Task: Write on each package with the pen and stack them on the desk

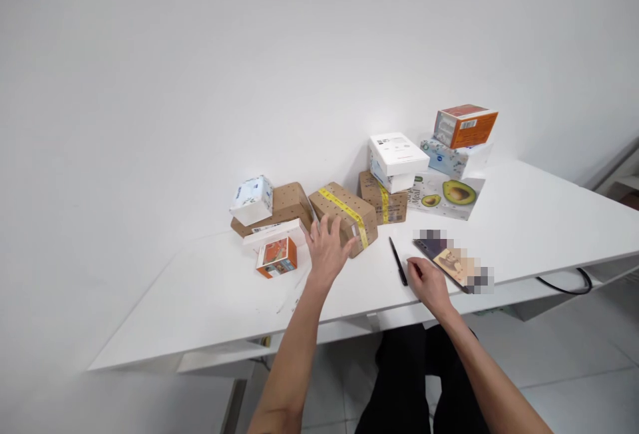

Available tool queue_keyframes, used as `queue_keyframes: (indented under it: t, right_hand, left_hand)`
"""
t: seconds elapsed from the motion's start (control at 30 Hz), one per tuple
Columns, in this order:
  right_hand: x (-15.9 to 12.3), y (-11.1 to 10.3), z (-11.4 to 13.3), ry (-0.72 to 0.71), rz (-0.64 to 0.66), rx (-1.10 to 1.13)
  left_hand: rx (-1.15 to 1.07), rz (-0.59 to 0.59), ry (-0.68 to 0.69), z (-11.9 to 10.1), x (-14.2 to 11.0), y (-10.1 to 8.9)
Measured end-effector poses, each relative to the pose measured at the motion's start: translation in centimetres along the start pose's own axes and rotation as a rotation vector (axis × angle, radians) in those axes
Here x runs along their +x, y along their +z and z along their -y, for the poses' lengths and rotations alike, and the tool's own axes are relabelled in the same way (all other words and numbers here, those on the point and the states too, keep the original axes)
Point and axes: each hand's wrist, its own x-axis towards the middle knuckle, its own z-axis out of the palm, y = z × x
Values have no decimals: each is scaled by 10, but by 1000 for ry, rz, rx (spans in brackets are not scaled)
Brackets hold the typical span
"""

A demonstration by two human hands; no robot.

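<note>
My left hand [328, 251] has its fingers spread at the near side of a brown cardboard box [342, 201] with yellow tape. Whether the fingertips touch the cardboard I cannot tell. Curled into a loose fist, my right hand [428, 284] rests on the white table, and nothing shows in it. A black pen [398, 259] lies just left of that fist. Just beyond it on the right is a dark phone [446, 262] with a picture on its back, partly blurred out. Left of my left hand stands a small orange box [277, 258].
At the left, a blue-white tissue pack [253, 199] sits on another cardboard box [289, 202], with a flat white box [273, 234] in front. Farther right, a white box [398, 152] and an orange box [466, 126] top stacks near the wall. An avocado-printed box [446, 196] supports the right stack.
</note>
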Motion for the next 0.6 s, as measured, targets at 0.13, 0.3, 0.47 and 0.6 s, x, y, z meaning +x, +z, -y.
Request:
queue_keyframes:
  t: [0.13,0.3,0.47,0.6]
  right_hand:
    - [1,-1,1,-5,5,13]
    - [1,0,2,4,5,11]
    - [1,0,4,-7,11,15]
    - [2,0,5,-5,12,19]
  left_hand:
    - [-58,8,151,-1,19,5]
    - [-92,65,108,19,35,8]
    - [-28,52,46,39,40,6]
    - [-141,-32,76,21,41,-3]
